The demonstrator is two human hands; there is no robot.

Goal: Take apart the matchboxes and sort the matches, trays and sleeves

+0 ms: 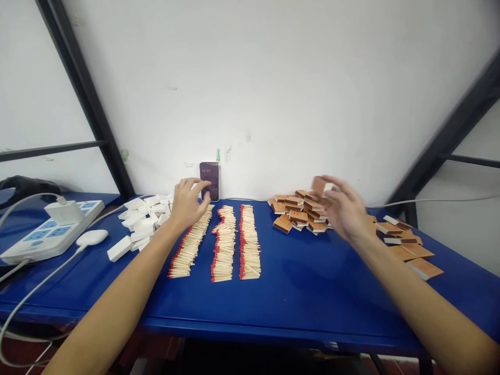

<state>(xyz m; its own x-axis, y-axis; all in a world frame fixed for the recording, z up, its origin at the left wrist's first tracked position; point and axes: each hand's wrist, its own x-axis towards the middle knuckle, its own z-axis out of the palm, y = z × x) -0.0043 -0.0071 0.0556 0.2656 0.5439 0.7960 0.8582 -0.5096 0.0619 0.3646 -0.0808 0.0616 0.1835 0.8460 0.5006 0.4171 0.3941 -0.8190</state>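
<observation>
My right hand is closed on a brown matchbox, held up between thumb and fingers. Just beyond it lies a heap of filled orange-brown matchboxes with dark striking sides. My left hand hovers over the far end of the left row of matches, its curved fingers and thumb apart with nothing between them. Two more rows, a middle row of matches and a right row of matches, lie beside it, red heads to the left. White matchbox trays are piled left of that hand, partly hidden by it.
Behind my left hand a phone leans on the white wall. A white power strip with a charger and cables occupies the left side of the blue table. Flat matchbox sleeves lie at the right, partly behind my right arm.
</observation>
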